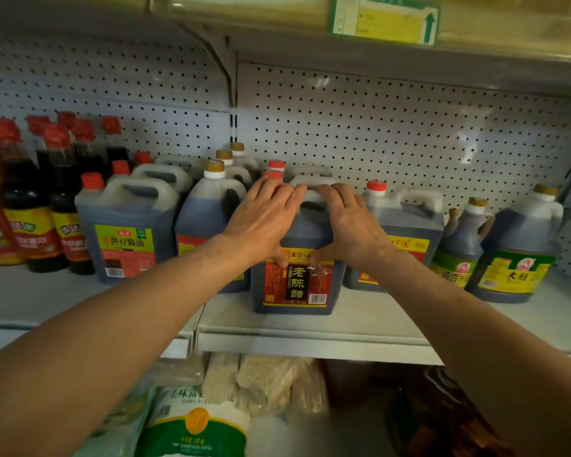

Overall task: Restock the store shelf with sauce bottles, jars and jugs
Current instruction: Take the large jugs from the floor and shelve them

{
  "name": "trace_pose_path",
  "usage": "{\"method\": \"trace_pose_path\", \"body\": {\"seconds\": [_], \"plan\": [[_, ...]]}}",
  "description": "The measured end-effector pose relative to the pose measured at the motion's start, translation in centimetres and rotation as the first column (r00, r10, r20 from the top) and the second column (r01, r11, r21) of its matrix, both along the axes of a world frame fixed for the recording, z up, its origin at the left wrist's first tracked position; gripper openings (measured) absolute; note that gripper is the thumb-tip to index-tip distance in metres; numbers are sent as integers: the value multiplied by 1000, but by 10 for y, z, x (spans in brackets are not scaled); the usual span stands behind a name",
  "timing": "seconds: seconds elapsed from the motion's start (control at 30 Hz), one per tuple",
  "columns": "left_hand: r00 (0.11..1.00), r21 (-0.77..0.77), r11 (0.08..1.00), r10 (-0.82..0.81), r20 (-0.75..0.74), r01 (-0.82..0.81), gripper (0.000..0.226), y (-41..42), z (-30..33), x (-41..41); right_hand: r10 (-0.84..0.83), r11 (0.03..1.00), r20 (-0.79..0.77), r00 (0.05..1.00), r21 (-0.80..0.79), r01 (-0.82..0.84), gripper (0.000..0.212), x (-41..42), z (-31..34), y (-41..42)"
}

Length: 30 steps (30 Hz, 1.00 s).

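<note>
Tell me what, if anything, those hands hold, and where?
The left hand and right hand clasp the dark plastic jug with a red label by its top: fingers over the handle, thumbs on its front.

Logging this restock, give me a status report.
Left grip and right grip both on vinegar jug. Jug upright at shelf front. Gold-capped jug left, red-capped jug right, both close.

The vinegar jug is smooth, cloudy plastic with a glossy printed label. Under it, the shelf looks like matt painted metal; behind it, the perforated back panel looks the same.
</note>
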<state>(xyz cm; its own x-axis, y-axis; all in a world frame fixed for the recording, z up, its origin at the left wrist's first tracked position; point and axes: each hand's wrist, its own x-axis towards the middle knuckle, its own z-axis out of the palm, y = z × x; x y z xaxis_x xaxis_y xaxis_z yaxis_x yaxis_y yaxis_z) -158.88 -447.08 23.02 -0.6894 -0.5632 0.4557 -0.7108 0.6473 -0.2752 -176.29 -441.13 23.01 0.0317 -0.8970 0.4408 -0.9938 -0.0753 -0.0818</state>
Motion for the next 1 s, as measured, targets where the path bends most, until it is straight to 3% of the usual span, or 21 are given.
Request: {"method": "trace_pose_path", "body": {"seconds": [0.77,1.0], "plan": [[993,-40,993,109,35,-108,141,-39,-5,-17,-17,1000,6,1000,3,17,128,-7,-1,-41],[985,-19,985,170,14,-169,133,-18,-7,-14,-140,988,-44,989,57,143,128,7,4,-32]]}}
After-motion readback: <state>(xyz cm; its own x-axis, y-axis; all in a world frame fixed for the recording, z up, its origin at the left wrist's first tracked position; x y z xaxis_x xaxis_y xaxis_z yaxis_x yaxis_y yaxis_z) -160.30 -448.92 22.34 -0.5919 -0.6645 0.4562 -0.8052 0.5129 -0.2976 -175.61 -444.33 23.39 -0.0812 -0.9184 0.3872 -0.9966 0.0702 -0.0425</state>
